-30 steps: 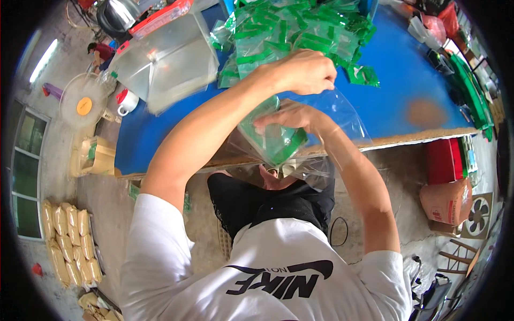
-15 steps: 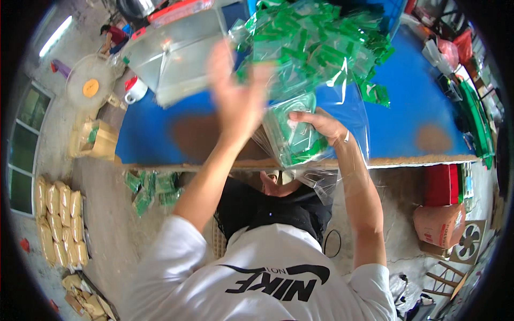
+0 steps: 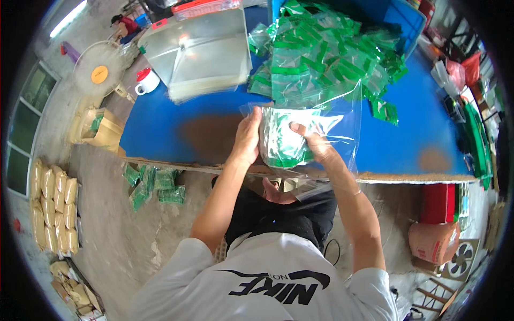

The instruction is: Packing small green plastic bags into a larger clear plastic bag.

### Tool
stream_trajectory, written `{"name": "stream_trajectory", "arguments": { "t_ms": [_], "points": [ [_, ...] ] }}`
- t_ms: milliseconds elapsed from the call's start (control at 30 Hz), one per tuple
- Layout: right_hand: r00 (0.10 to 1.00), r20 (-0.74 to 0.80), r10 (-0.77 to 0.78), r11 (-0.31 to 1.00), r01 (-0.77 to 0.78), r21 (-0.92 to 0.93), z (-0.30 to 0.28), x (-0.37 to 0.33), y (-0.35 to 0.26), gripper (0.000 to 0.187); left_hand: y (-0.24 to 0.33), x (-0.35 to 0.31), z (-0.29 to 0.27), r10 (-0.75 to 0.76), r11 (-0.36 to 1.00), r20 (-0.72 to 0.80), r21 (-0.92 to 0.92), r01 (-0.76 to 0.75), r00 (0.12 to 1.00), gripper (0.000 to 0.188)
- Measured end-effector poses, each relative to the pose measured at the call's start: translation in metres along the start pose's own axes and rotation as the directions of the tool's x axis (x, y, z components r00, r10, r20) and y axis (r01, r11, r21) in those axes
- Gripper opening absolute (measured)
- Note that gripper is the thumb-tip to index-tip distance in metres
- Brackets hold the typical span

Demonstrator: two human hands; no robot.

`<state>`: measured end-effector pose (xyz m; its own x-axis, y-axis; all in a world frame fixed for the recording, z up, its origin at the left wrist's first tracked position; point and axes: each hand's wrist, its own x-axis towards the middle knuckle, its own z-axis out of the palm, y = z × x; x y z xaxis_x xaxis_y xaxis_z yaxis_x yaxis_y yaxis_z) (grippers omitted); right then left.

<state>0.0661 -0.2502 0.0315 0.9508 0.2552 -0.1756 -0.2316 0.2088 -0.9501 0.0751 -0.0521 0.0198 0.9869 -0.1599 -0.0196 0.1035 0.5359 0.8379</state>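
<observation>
A stack of small green-and-clear plastic packets is held over the table's near edge, between my two hands. A large clear plastic bag surrounds the stack and spreads to its right. My right hand grips the stack from the right, thumb on top, with bag film around the hand and wrist. On the left side, my left hand clasps the stack's edge, fingers upright along it. Just beyond lies a big heap of similar green packets. Glare hides the detail on the stack's top.
Flat clear bags lie piled at the back left of the blue table, by a white mug with a red lid. A blue crate stands behind the heap. Bundled green packets lie on the floor, lower left.
My left hand has come down from above the table onto the stack's left side. My right hand keeps its grip, and the stack has turned and shifted slightly.
</observation>
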Motion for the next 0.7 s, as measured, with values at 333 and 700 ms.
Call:
{"name": "stream_trajectory", "arguments": {
  "t_ms": [333,700],
  "points": [
    [0.988,0.105,0.115,0.993,-0.115,-0.001,-0.003,-0.027,-0.016,0.082,-0.004,-0.025,0.008,-0.155,0.983,0.14,-0.074,0.166,0.978,0.078],
    [0.899,0.282,0.335,0.936,-0.353,0.012,-0.018,0.0,-0.014,0.079,0.007,-0.047,-0.002,-0.277,0.946,-0.029,-0.184,0.268,0.96,0.073]
  ]
}}
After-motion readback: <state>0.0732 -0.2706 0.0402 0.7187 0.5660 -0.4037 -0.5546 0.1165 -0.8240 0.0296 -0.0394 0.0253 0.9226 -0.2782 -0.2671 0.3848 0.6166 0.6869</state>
